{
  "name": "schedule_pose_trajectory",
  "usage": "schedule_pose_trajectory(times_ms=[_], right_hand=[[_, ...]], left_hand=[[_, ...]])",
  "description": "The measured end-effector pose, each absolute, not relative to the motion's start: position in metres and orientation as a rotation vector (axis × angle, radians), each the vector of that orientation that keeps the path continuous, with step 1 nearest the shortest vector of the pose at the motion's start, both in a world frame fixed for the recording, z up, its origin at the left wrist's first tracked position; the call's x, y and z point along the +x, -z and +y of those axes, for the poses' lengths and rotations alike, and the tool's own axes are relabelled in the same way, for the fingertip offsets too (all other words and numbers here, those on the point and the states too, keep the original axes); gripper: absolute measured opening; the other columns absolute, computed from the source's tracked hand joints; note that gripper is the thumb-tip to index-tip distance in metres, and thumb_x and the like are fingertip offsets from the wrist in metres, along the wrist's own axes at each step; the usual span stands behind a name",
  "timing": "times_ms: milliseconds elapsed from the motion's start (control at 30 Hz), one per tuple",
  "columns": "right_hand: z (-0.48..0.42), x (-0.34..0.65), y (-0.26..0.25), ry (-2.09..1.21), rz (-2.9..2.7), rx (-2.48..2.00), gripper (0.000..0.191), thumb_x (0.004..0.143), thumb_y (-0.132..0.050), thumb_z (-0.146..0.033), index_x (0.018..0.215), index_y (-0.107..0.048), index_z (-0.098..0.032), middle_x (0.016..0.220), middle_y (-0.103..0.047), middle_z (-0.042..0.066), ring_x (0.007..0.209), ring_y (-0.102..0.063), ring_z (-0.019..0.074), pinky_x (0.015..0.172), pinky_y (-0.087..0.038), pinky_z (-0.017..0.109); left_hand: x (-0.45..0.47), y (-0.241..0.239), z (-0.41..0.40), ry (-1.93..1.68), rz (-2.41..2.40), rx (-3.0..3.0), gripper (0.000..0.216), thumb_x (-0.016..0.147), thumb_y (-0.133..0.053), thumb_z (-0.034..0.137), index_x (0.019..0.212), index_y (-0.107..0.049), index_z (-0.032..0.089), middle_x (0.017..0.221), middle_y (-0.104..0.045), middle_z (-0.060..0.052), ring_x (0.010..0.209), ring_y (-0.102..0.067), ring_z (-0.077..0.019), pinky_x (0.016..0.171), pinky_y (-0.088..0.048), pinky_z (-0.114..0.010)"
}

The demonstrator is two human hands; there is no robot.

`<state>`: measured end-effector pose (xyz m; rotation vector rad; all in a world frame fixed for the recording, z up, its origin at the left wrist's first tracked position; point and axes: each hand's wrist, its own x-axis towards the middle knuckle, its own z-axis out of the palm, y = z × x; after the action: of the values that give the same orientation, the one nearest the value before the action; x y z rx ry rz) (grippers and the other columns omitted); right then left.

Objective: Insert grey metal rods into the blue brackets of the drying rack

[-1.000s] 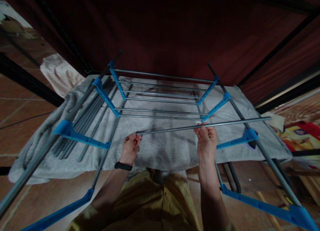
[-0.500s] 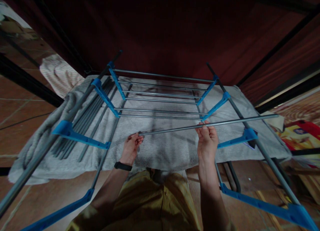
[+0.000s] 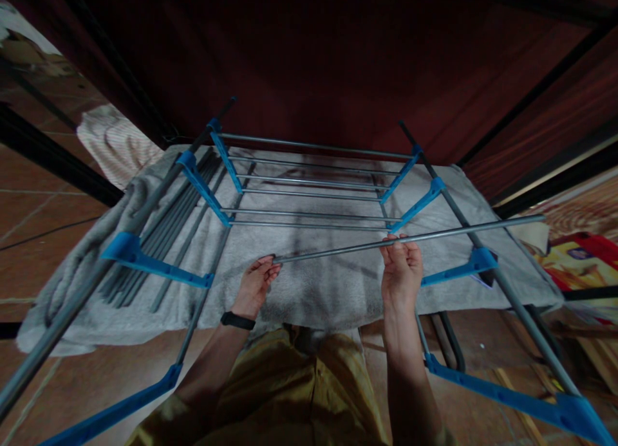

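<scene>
A long grey metal rod (image 3: 338, 248) slants across in front of me, its right end higher and passing over the rack's right side pole. My right hand (image 3: 402, 266) grips it right of its middle, between thumb and fingers. At its left end, my left hand (image 3: 255, 280) has its fingertips pinched on the tip. Around both hands stands a drying rack frame of grey poles (image 3: 454, 204) with blue plastic brackets (image 3: 154, 264). Several thin crossbars (image 3: 309, 215) join the far brackets. The near left bracket and near right bracket (image 3: 454, 270) have no bar between them.
Several loose rods (image 3: 168, 240) lie on the grey blanket (image 3: 318, 285) to the left, under the left bracket. A dark red cloth (image 3: 309, 66) hangs behind. Colourful packaging (image 3: 579, 266) is at the right edge, and a striped cloth (image 3: 116, 143) at the left.
The rod has slid slightly right, its right end reaching a little farther out. My left hand has moved slightly right with the rod's left end; the rack stays still.
</scene>
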<state>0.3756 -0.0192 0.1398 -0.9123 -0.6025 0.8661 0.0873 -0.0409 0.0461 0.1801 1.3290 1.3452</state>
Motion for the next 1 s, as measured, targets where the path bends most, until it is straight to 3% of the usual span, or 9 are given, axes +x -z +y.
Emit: schedule_pose_trajectory(times_ms=[533,833,1000], right_hand=[[-0.0213,0.3781,-0.1392,-0.889,-0.603,-0.990,0.042,0.076,-0.073,-0.037,0.116,-0.062,-0.029,0.097,-0.069,0.000,0.099,-0.066,0.0169,0.092,-0.053,0.043],[-0.0202,0.3786,-0.1395,-0.875,-0.573,-0.946,0.023,0.073,-0.077,-0.032,0.088,-0.063,-0.023,0.089,-0.069,-0.002,0.090,-0.067,0.0143,0.093,-0.053,0.039],[-0.0208,0.3768,-0.1386,-0.880,-0.569,-0.931,0.029,0.071,-0.079,-0.032,0.095,-0.064,-0.023,0.091,-0.069,-0.001,0.094,-0.068,0.0158,0.094,-0.053,0.041]], left_hand=[[0.0894,-0.0410,-0.0445,-1.246,1.275,0.227,0.015,0.079,-0.063,0.006,0.093,-0.064,0.013,0.078,-0.074,-0.010,0.074,-0.073,-0.0179,0.071,-0.057,-0.024],[0.0876,-0.0402,-0.0466,-1.222,1.257,0.236,0.020,0.072,-0.074,0.008,0.090,-0.068,0.012,0.080,-0.074,-0.010,0.076,-0.072,-0.0172,0.074,-0.056,-0.025],[0.0885,-0.0401,-0.0470,-1.200,1.252,0.264,0.020,0.070,-0.076,0.008,0.088,-0.069,0.013,0.079,-0.073,-0.008,0.076,-0.072,-0.0166,0.075,-0.055,-0.025]])
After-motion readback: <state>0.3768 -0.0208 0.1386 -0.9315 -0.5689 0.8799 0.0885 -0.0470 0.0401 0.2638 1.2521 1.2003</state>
